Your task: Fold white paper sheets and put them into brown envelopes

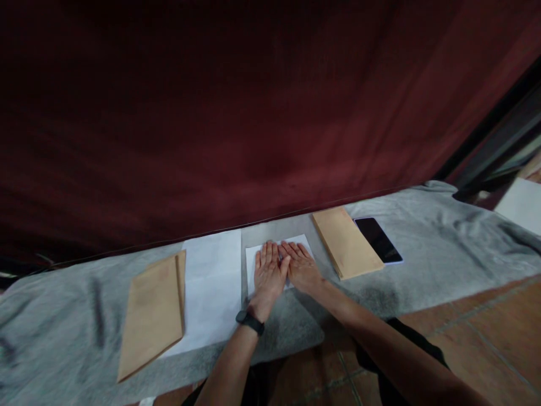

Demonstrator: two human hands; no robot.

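- The dark red curtain (270, 129) rises right behind the far edge; if it swung forward, it could brush the papers out of line.
- The grey-clothed tabletop (448, 242) is soft and creased to either side; a wrinkle bunching under my pressing could leave a crooked crease.
- To my left lies a white sheet (213, 276), creased across; a draught or my left forearm could shift it.
- The left brown envelopes (154, 310) overlap its edge and sit near the front; a tug on the sheet might drag them off.
- The right brown envelopes (349, 242) are stacked thicker, so a knock from my right arm could fan them out.
- The folded white paper (251, 270) is in the middle, under my palms; uneven pressure could skew its fold.
- My left hand (267, 276) and right hand (301, 268) lie flat, fingers extended, gripping nothing, thumbs close; pushing sideways could slide the paper.
- The phone (379, 239) lies just beside the right stack; spreading envelopes could nudge it.
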